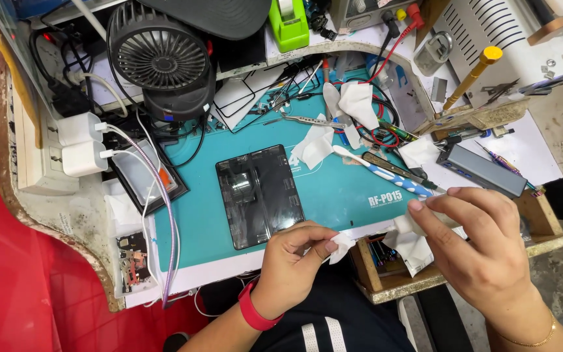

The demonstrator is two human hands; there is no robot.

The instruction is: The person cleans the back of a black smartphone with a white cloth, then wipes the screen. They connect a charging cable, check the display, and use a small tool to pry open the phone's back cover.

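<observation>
While the left hand's (294, 257) fingers (320, 244) pinch a small white wipe (342, 246) at lower centre, the right hand (474, 244) grasps a larger crumpled tissue (412, 244) between thumb and fingertips at lower right. Both are clenched on paper, just off the teal mat (333, 189). A dark tablet (259, 194) lies flat on that mat at mid-frame, untouched, left of both hands. Judging by this, wiping material is being readied; bringing a wipe to the glass would need a light, flat press.

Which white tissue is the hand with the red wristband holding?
The small crumpled tissue pinched in the left hand. The others lie on the teal mat or sit under the right hand.
</observation>
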